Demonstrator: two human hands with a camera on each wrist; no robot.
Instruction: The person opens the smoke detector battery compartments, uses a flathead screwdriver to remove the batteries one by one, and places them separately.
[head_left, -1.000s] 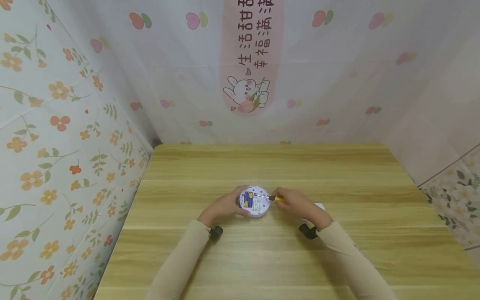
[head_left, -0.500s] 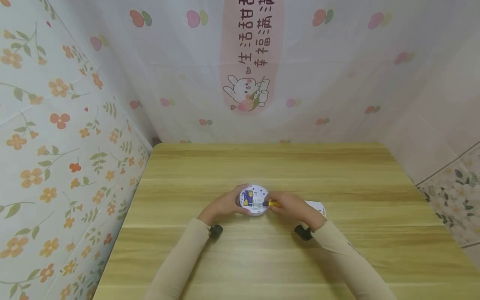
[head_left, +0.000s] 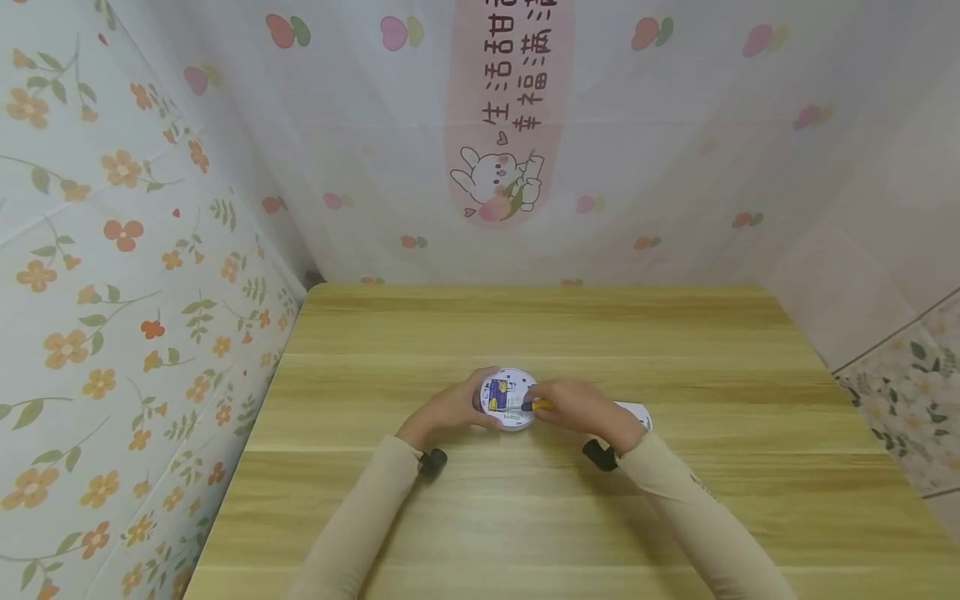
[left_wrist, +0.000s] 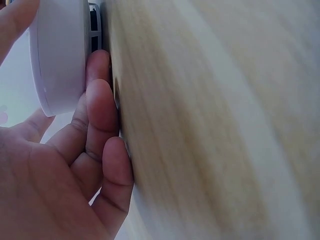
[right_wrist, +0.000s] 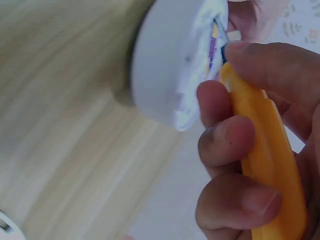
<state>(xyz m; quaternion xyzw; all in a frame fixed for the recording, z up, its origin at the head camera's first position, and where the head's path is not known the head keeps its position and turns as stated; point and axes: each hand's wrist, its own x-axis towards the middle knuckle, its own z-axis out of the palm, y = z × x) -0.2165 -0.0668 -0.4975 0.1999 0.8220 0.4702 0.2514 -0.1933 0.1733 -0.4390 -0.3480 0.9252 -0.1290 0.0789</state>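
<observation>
A round white smoke alarm (head_left: pixel 516 385) is held battery side up at the middle of the table. My left hand (head_left: pixel 453 408) grips its left rim, fingers underneath in the left wrist view, where the white housing (left_wrist: pixel 62 55) and a dark vented edge show. Blue-and-yellow batteries (head_left: pixel 498 390) sit in its open compartment beside a printed label. My right hand (head_left: pixel 581 407) holds a screwdriver (right_wrist: pixel 265 140) by its yellow handle, fingers curled around it. The screwdriver's shaft reaches over the compartment from the right; whether its tip touches the batteries I cannot tell.
A flat white piece (head_left: pixel 637 414) lies on the wooden table (head_left: pixel 420 333), partly hidden behind my right wrist. Floral curtains (head_left: pixel 120 333) border the left side and the back. Black wrist cameras (head_left: pixel 432 462) sit on both wrists.
My right hand has moved left, bringing the screwdriver further over the alarm and its shaft lower on the compartment. More of the white piece shows. My left hand keeps its hold.
</observation>
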